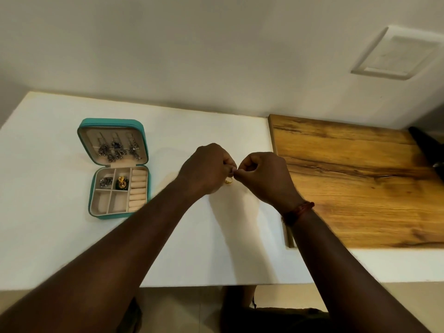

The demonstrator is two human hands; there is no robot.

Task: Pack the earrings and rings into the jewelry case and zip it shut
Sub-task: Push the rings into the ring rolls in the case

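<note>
grip: l hand (206, 168) + r hand (264, 175) pinch gold piece (228, 180) | case (110, 121) open, left | wood board (348, 188) right

jewelry case (113, 121) teal (beige inside) | ring (228, 180) gold | table (48, 236) white | board (360, 188) brown woodgrain

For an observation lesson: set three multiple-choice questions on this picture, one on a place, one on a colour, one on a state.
1. Where is the jewelry case? A. on a chair B. on the white table C. on a shelf
2. Its shell is: A. red B. black C. teal
3. The case is: A. open B. zipped shut C. upside down
Answers: 1 B, it lies on the table left of the left hand and right hand, whose fingertips meet at a small gold piece; 2 C, its outside is teal; 3 A, the earrings inside show.
</note>
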